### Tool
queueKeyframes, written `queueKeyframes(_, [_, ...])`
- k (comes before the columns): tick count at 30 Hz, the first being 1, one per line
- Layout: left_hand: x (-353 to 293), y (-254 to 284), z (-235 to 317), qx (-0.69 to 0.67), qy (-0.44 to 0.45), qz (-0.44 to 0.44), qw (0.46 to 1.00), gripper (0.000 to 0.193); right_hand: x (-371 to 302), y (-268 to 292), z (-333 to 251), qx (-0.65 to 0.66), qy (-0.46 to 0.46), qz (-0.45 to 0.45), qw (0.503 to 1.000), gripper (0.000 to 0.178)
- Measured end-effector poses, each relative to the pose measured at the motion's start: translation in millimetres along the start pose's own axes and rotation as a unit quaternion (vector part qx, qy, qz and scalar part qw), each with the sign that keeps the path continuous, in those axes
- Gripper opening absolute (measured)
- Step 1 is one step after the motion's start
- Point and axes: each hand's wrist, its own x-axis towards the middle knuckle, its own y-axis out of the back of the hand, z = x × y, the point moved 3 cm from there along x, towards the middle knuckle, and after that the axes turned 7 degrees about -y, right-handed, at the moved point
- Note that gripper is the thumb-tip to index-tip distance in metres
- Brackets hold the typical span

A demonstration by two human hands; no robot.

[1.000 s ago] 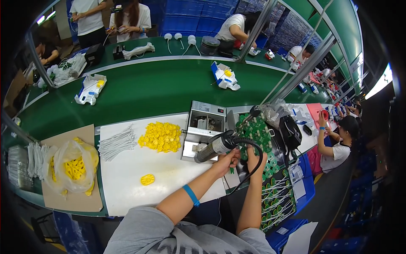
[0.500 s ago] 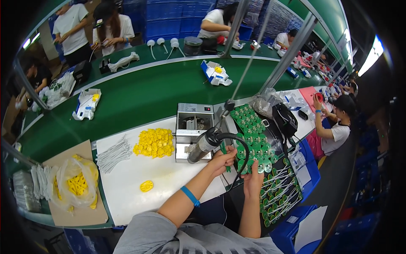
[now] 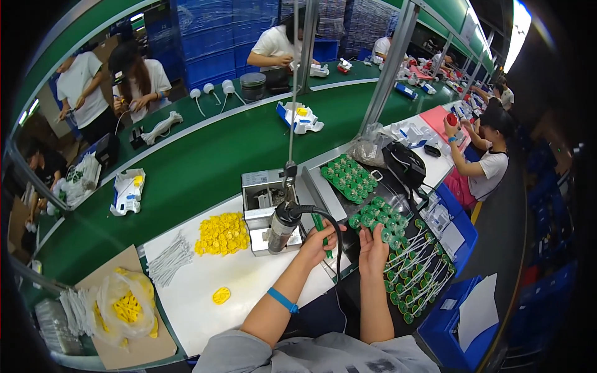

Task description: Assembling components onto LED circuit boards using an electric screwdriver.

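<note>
While wired boards (image 3: 402, 288) lie in rows, bare boards (image 3: 377, 219) remain beside the hands

If the hands are the clock's centre, the wired boards spread between three and four o'clock. The batch looks partly done: the bare boards sit at one o'clock, and a sheet of boards (image 3: 346, 179), no wires visible, lies at twelve.

The left hand (image 3: 318, 247) has its fingers curled closed, pinching a thin green piece (image 3: 328, 247). The right hand (image 3: 373, 253) is half open, fingertips at the bare boards' near edge; whether it grips them, I cannot tell.

At nine o'clock lie a yellow pile (image 3: 222, 234) and, farther out, loose white wires (image 3: 170, 261); one yellow part (image 3: 221, 295) lies apart at eight. A black cable (image 3: 337, 233) loops across the left hand, partly hiding it. A hanging grey tool (image 3: 282, 233) covers part of a metal box (image 3: 258, 214) at ten.
</note>
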Motion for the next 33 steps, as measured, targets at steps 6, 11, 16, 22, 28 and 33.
queueKeyframes(6, [0.3,-19.4,1.3,0.073,0.011,0.013,0.997,0.015,4.4,3.2,-4.7,0.022,-0.078,-0.036,0.996,0.029])
queueKeyframes(11, [2.4,-21.6,1.8,0.092,0.000,0.028,0.995,0.019,5.5,14.8,-2.2,0.059,-0.243,-0.150,0.957,0.041])
queueKeyframes(16, [4.0,-25.5,0.8,0.096,-0.005,0.031,0.995,0.019,3.3,23.7,3.3,0.121,-0.356,-0.167,0.912,0.056])
queueKeyframes(22, [2.0,-16.2,-1.7,0.060,0.007,0.040,0.997,0.016,-16.8,-14.5,-19.9,-0.109,-0.343,-0.267,0.894,0.066])
queueKeyframes(28, [4.4,-30.9,4.2,0.025,0.000,0.021,0.999,0.025,102.3,-70.8,-80.2,-0.564,0.176,-0.121,0.798,0.046])
queueKeyframes(33, [-2.1,-33.0,1.3,0.042,0.038,0.041,0.998,0.038,176.7,-61.4,-61.3,-0.812,0.198,-0.011,0.549,0.091])
